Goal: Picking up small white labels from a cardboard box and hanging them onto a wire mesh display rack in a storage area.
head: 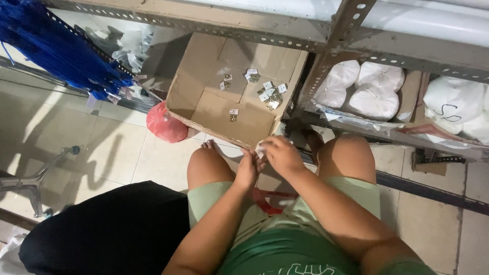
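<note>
I sit with bare knees over a tiled floor. My left hand [248,170] and my right hand [281,154] meet just above my knees, both pinching one small white packet [260,149]. Right in front of them an open cardboard box [196,76] lies on the floor under a metal shelf. Several small white packets [270,94] with tiny metal pieces are scattered on the box's bottom, one packet [233,114] lying alone nearer to me.
A perforated metal shelf frame [326,56] stands ahead, with white filled bags [374,91] on its low shelf. A red plastic bag [165,124] lies left of the box. Blue cords [56,46] hang at top left. A black bag [107,231] sits at my left.
</note>
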